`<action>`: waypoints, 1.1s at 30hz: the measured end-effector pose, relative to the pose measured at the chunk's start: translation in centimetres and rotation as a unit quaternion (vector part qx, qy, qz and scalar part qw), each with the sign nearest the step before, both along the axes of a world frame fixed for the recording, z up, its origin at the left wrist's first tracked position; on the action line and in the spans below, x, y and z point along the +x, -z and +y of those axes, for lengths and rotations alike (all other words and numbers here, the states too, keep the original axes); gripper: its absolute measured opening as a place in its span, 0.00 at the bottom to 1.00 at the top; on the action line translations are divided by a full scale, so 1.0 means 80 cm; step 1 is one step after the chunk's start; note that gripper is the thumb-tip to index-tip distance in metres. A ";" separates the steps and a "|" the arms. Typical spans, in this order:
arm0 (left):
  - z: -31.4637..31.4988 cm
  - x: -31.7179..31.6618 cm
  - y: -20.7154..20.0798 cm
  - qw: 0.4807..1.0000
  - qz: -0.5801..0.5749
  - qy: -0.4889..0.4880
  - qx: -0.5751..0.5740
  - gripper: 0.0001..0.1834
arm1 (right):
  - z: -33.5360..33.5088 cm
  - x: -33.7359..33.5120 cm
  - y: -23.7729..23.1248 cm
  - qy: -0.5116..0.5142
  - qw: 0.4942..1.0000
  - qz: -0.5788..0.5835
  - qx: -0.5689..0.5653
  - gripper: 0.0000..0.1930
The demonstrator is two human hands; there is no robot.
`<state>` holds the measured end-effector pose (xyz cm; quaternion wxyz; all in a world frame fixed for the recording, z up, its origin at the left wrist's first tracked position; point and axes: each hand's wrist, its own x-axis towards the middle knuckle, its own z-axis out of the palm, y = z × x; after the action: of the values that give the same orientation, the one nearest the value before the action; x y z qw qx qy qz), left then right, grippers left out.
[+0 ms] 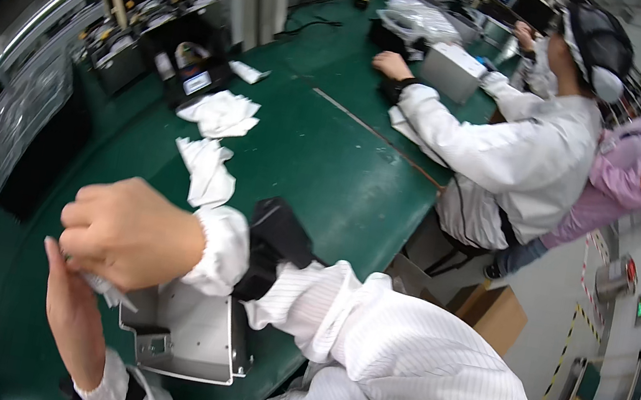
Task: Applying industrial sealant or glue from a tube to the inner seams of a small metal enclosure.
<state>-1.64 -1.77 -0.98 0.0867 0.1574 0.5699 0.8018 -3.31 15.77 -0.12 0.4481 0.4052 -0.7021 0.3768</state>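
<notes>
Above the near end of the smooth green bench, the right hand meets the left hand over a crumpled whitish scrap. The right hand's fingers are curled in and the left's reach up along them; I cannot tell which grip the scrap. Just beside the hands, under the right wrist, an open grey metal box sits on the bench. Crumpled white cloths lie farther back.
</notes>
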 end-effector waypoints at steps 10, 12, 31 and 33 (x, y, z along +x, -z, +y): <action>0.031 0.017 -0.021 0.987 0.046 -0.059 -0.143 0.22 | -0.004 0.006 0.015 0.054 0.994 -0.090 0.025 0.07; 0.030 0.017 -0.025 0.982 0.053 -0.054 -0.172 0.23 | -0.001 0.010 0.011 0.064 0.992 -0.098 0.043 0.07; 0.029 0.026 -0.028 0.964 0.085 -0.114 -0.227 0.23 | 0.048 0.024 -0.019 -0.106 0.936 -0.320 0.101 0.19; 0.034 0.030 -0.027 0.944 0.150 -0.128 -0.264 0.22 | 0.047 0.022 -0.019 -0.113 0.932 -0.332 0.086 0.24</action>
<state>0.76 0.99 1.16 -0.0651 0.1729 0.7829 0.5941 -1.54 19.55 1.40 0.1070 0.3703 -0.7906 0.4759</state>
